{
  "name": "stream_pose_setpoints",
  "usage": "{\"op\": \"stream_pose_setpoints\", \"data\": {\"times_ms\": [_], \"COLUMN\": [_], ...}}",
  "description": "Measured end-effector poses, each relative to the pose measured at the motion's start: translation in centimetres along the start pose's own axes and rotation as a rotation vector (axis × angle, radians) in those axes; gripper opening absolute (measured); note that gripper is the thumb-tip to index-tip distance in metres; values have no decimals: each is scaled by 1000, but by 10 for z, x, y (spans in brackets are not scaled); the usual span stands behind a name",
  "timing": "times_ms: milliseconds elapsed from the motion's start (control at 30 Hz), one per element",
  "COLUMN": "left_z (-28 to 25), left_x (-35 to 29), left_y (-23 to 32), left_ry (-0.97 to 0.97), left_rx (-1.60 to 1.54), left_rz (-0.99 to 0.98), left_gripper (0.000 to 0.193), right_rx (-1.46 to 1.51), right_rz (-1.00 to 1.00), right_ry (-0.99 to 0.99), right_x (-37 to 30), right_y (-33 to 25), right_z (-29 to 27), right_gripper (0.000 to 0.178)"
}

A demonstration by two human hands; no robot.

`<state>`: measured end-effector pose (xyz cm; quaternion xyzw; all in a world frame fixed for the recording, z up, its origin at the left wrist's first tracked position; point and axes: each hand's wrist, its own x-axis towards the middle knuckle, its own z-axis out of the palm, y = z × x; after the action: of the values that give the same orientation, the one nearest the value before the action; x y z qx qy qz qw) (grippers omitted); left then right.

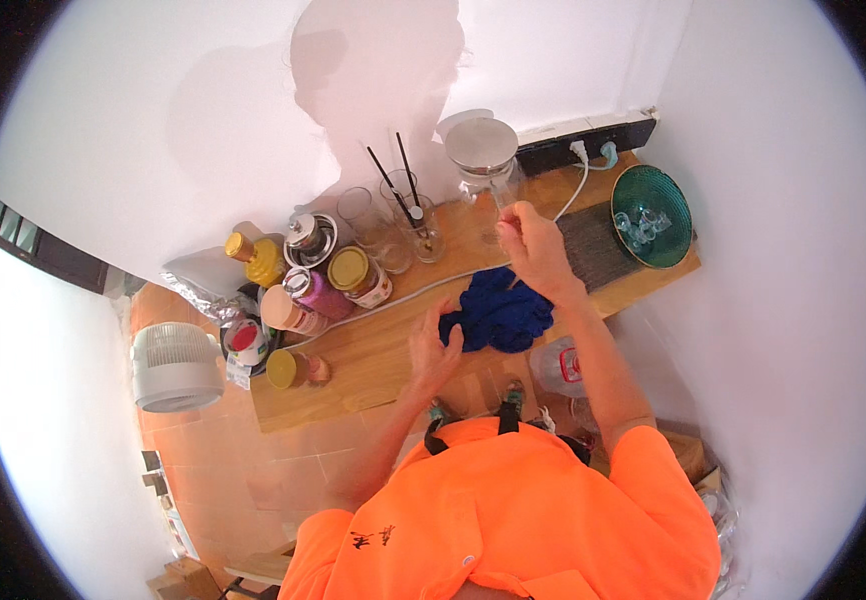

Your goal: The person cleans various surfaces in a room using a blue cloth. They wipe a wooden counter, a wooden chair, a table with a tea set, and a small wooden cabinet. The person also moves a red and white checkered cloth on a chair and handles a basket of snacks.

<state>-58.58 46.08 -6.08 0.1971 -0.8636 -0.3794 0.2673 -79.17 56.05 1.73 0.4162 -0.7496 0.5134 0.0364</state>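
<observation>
My right hand (536, 245) reaches toward the wall, its fingers closed round the handle of a clear glass jug (473, 187). A round, pale flat top covers the jug, which stands at the back of the wooden table (358, 375). Crumpled on the table in front of it lies a dark blue cloth (503, 312). My left hand (437, 343) is at the cloth's left edge, with cloth between thumb and fingers. Left of the jug are clear drinking glasses (385, 240), two dark sticks rising from one of them.
A green bowl (681, 230) with small clear pieces stands at the table's right end, beside a dark mat (601, 245). Several jars, including a gold-lidded jar (355, 275), crowd the left. A white cord crosses the table. A white fan (177, 368) stands beyond the left end.
</observation>
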Motion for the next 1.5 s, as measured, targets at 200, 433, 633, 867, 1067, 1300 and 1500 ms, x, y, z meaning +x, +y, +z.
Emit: {"op": "stream_pose_setpoints", "data": {"times_ms": [200,433,633,867,1067,1300,1500], "left_z": [0,6,5,-1,-3,1,4], "left_x": [-8,-7,-7,-10,-13,-12,-13], "left_y": [-4,-3,1,-6,-5,-8,-6], "left_ry": [30,25,39,55,37,33,26], "left_rx": [2,-2,-24,-21,-55,-15,-40], "left_rz": [-10,5,-19,-18,-64,2,-20], "left_gripper": [46,44,45,46,47,48,47], "right_rx": [2,8,-53,59,191,231,199], "right_rz": [17,55,53,15,2,-15,1], "right_ry": [-89,-212,-264,-300,-304,-261,-232], "right_x": [11,32,49,64,73,79,86], "right_y": [19,37,48,55,60,67,76], "right_z": [-35,-56,-58,-55,-50,-40,-30], "right_gripper": [17,17,16,7,10,11,15]}}
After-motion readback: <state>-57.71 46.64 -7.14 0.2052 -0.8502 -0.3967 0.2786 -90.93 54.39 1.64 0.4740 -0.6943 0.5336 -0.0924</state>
